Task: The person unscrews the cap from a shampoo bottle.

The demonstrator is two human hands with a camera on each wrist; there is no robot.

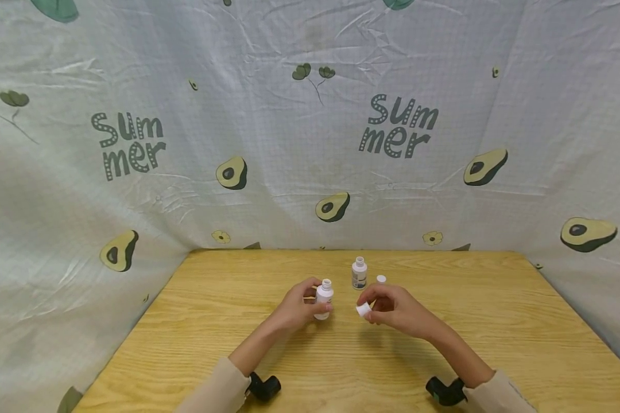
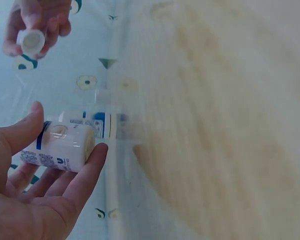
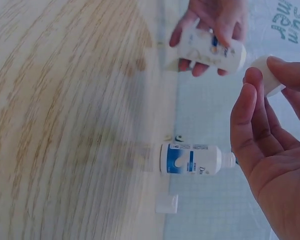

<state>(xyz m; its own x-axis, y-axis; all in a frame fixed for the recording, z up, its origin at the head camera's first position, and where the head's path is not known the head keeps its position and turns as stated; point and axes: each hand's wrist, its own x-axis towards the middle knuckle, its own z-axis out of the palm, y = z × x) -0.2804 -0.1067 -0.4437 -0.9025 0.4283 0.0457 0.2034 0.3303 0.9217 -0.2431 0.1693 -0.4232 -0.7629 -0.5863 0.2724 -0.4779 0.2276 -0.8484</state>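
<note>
My left hand (image 1: 299, 308) holds a small white bottle (image 1: 324, 295), fingers and thumb curled round its body. Its threaded neck shows without a cap in the head view. In the left wrist view the held bottle (image 2: 62, 145) carries dark printing and a blue band. To the right, my right hand (image 1: 392, 310) pinches a white cap (image 1: 363, 309) between thumb and fingers, apart from the bottle. The cap's hollow underside (image 2: 32, 42) faces the left wrist camera. The right wrist view also shows this cap (image 3: 268, 76) at the fingertips.
A second uncapped white bottle (image 1: 359, 274) with a blue label stands upright behind the hands. Another white cap (image 1: 381, 279) lies on the wooden table (image 1: 227, 298) just right of it. A printed cloth (image 1: 268, 126) hangs along the table's back and sides.
</note>
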